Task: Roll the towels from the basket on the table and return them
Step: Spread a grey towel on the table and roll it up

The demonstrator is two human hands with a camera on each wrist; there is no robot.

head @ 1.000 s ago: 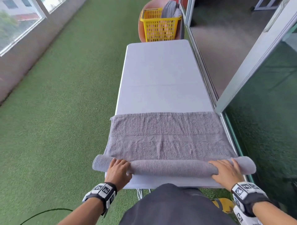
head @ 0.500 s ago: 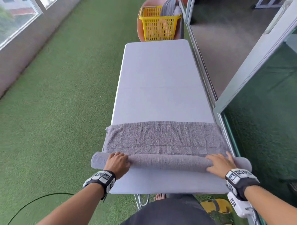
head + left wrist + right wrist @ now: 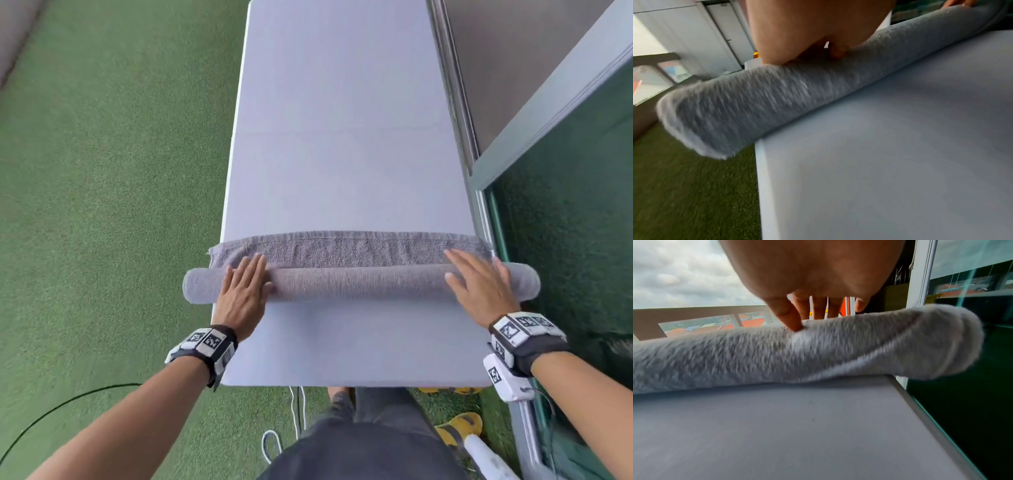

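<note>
A grey towel (image 3: 359, 282) lies across the white table (image 3: 342, 137), mostly wound into a long roll whose ends hang past both side edges. A narrow flat strip of it stays unrolled beyond the roll. My left hand (image 3: 245, 286) lies flat on the roll near its left end, fingers straight. My right hand (image 3: 479, 282) presses flat on the roll near its right end. In the left wrist view the towel roll (image 3: 777, 97) runs under my palm (image 3: 813, 29). In the right wrist view my thumb (image 3: 789, 316) touches the top of the roll (image 3: 818, 350). The basket is out of view.
Green artificial turf (image 3: 102, 205) lies left of the table. A metal door frame and glass panel (image 3: 548, 171) run close along the table's right edge. A black cable (image 3: 68, 404) lies on the turf. Yellow sandals (image 3: 459, 428) sit under the table's near end.
Both hands have pushed the roll away from me along the table, so the roll has thickened and the flat part has shrunk to a narrow strip. My fingers have straightened.
</note>
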